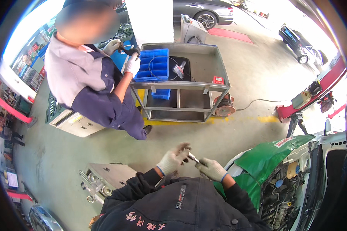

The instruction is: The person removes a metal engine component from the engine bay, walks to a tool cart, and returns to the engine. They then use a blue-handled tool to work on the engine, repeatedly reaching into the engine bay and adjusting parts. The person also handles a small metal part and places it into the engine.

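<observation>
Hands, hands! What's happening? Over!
Right white-gloved hand: gripping slim silver tool. Left white-gloved hand: close by, contact unclear. Green draped cover: alongside, not blocking.

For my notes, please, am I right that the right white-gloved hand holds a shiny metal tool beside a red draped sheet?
The colour is wrong: the head view shows the right hand holding the tool beside a green draped sheet.

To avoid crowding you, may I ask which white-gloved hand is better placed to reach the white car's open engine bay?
Probably the right hand: it is nearer the open engine bay and the green sheet-like cover, and seems to hold the slim silvery metal tool. The left hand is farther away.
</observation>
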Demonstrator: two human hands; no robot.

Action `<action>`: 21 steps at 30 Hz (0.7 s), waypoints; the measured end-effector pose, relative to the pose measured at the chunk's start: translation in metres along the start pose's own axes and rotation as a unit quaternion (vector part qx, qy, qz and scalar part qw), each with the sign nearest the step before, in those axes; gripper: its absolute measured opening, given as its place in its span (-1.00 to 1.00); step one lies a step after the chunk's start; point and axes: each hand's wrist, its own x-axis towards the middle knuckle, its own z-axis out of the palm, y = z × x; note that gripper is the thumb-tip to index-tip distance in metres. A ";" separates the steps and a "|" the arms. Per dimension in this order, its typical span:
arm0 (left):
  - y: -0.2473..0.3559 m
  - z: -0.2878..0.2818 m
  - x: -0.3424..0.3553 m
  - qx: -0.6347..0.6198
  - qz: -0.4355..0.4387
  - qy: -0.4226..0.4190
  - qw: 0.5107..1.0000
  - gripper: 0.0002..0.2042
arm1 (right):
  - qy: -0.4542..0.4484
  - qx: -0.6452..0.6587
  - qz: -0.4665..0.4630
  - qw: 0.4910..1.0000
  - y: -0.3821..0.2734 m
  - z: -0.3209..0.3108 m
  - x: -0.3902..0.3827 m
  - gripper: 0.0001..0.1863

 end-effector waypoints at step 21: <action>-0.171 -0.047 -0.107 0.225 -0.397 0.436 0.776 -0.54 | 0.173 -0.015 0.058 0.983 0.064 -0.373 0.690 -0.69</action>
